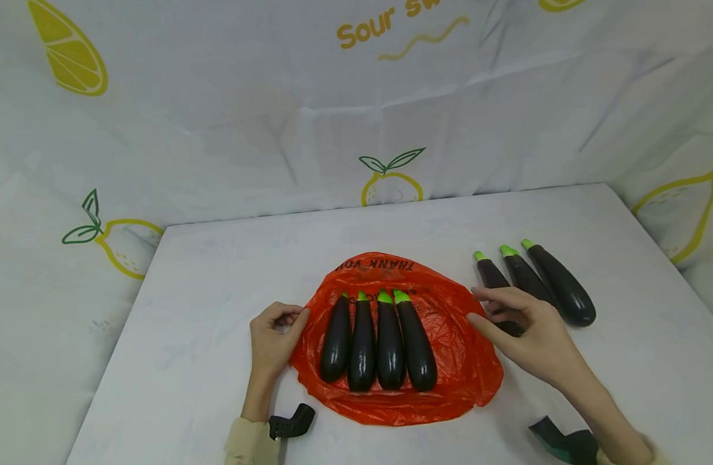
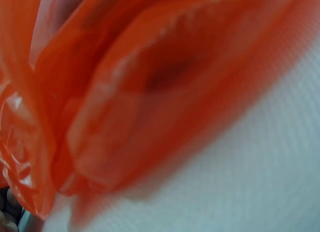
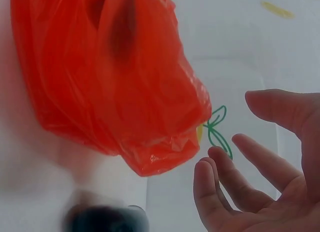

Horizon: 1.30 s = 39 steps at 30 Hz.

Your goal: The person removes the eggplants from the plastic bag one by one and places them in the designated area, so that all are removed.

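Observation:
A red plastic bag (image 1: pixel 461 361) with dark "THANK YOU" lettering lies spread out, its mouth facing up. Inside it, several dark eggplants (image 1: pixel 390 345) lie side by side, green stem ends pointing away from me. My left hand (image 1: pixel 275 339) pinches the bag's left rim between thumb and curled fingers. In the left wrist view, red film (image 2: pixel 150 92) fills most of the picture and hides that hand's grip. My right hand (image 1: pixel 527 329) is at the bag's right edge, thumb and fingers spread apart. The right wrist view shows these fingers (image 3: pixel 270 164) holding nothing, beside the bag (image 3: pixel 115 92).
Three more eggplants (image 1: pixel 566 287) lie on the white table (image 1: pixel 188 361) to the right of the bag, partly behind my right hand. A white cloth (image 1: pixel 217 129) printed with lemons hangs behind the table. Black wrist mounts (image 1: pixel 292 423) sit at both forearms.

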{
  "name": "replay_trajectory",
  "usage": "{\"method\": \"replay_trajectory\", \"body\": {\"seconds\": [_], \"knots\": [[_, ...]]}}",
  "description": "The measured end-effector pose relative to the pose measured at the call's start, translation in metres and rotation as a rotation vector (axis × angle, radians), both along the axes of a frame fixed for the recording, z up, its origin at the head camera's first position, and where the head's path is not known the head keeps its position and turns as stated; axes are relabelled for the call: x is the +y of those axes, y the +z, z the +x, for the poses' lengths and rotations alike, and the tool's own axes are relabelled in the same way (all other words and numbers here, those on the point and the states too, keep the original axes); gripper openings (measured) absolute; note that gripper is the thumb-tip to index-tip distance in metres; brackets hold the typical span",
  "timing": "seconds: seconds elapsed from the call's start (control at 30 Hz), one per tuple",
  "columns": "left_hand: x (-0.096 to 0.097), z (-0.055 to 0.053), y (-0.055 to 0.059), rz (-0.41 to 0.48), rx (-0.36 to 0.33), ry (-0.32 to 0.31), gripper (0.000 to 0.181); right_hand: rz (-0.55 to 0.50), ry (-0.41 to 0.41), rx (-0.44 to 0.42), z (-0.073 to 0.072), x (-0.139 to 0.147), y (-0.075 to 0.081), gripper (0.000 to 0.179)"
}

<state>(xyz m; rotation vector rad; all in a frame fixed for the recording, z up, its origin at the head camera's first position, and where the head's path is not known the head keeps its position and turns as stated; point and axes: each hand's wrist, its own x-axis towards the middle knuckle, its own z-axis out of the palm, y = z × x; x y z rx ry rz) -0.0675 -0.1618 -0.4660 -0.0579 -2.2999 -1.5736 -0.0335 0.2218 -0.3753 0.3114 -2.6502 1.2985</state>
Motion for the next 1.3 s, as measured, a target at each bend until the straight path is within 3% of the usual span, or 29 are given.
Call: {"method": "replay_trajectory", "body": {"seconds": [0.57, 1.03, 1.3], "knots": [[-0.001, -0.001, -0.003, -0.005, -0.013, 0.017, 0.005, -0.004, 0.070, -0.137, 0.008, -0.025, 0.006, 0.042], [-0.001, -0.001, -0.003, 0.009, -0.003, 0.010, 0.006, -0.056, 0.130, -0.194, 0.011, -0.045, -0.004, 0.044], [-0.001, -0.001, -0.003, 0.008, -0.004, 0.006, 0.007, -0.028, 0.124, -0.289, 0.009, -0.055, -0.013, 0.051]]}}
